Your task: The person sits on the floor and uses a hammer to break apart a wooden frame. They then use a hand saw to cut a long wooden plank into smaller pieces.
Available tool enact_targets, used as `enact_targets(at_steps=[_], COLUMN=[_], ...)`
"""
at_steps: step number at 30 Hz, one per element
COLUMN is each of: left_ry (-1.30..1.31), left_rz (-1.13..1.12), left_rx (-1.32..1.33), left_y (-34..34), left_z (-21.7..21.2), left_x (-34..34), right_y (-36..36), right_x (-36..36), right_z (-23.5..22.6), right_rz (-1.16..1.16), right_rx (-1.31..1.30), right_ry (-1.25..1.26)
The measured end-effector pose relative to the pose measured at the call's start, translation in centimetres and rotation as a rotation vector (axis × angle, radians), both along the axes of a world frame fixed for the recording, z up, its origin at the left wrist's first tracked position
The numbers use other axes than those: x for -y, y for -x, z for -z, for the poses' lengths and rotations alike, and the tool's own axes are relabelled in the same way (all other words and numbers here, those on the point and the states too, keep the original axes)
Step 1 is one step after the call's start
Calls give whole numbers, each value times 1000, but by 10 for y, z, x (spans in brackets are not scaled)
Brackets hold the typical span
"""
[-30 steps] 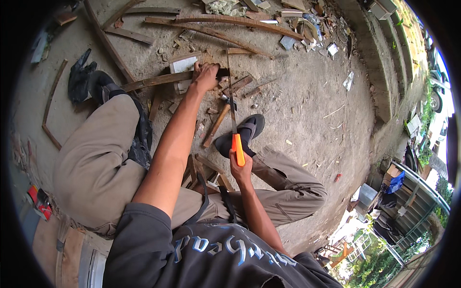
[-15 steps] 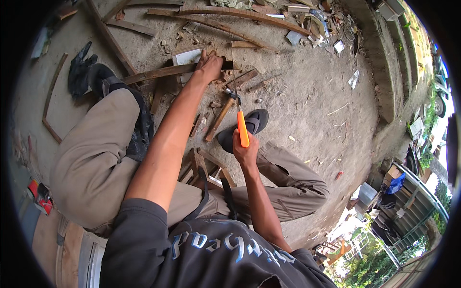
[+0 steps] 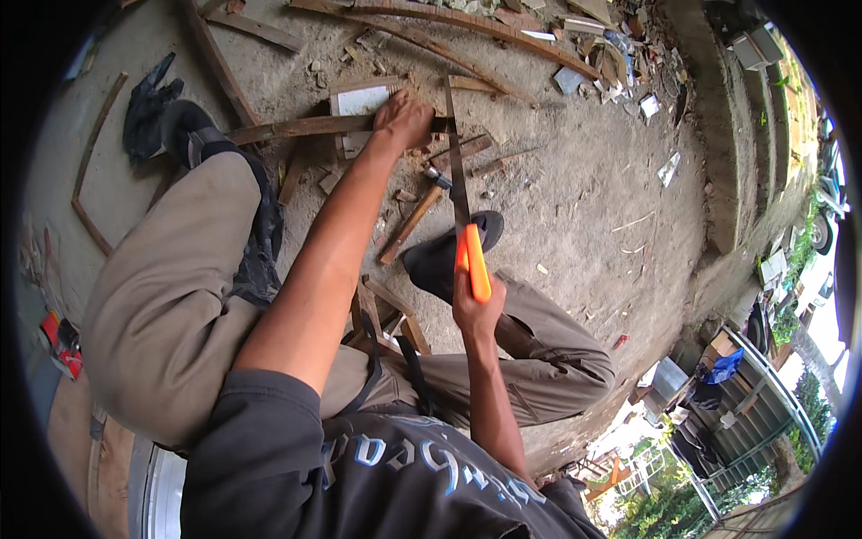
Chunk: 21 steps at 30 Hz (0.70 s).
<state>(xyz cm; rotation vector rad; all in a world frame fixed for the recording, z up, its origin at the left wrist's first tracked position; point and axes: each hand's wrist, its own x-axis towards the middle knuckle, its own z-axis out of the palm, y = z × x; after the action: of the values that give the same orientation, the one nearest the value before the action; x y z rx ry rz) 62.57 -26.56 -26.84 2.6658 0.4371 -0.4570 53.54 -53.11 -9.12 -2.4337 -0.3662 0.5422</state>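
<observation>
My right hand (image 3: pixel 476 310) grips the orange handle of a handsaw (image 3: pixel 470 260), its thin blade running up to a long wooden strip (image 3: pixel 296 128). The blade meets the strip just right of my left hand (image 3: pixel 404 119), which presses down on the strip and holds it on the ground. Under the strip lies a pale flat board (image 3: pixel 359 99). A hammer (image 3: pixel 415 218) with a wooden handle lies on the dirt between my arms, left of the blade.
My left foot in a dark shoe (image 3: pixel 190 126) rests by the strip's left end, my right sandal (image 3: pixel 449 253) under the saw. Scrap wood (image 3: pixel 449 22) and debris litter the far ground. A concrete step (image 3: pixel 718 135) runs at right.
The saw has been drawn back toward me, so my right hand and the orange handle sit lower. My left hand stays on the strip.
</observation>
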Motion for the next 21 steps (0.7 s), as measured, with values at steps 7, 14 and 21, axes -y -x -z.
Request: enact_targets(at_steps=[7, 14, 21], left_ry=[-50, 51, 30], left_rz=[80, 46, -58], left_rx=[-32, 4, 83], left_y=[-17, -14, -8], left_z=[60, 41, 1], left_x=[-7, 0, -12], right_y=[-15, 8, 39], right_x=[-14, -25, 14], right_z=[3, 20, -40], right_rz=[56, 47, 42], right_rx=[54, 105, -8], right_ry=[-31, -146, -113])
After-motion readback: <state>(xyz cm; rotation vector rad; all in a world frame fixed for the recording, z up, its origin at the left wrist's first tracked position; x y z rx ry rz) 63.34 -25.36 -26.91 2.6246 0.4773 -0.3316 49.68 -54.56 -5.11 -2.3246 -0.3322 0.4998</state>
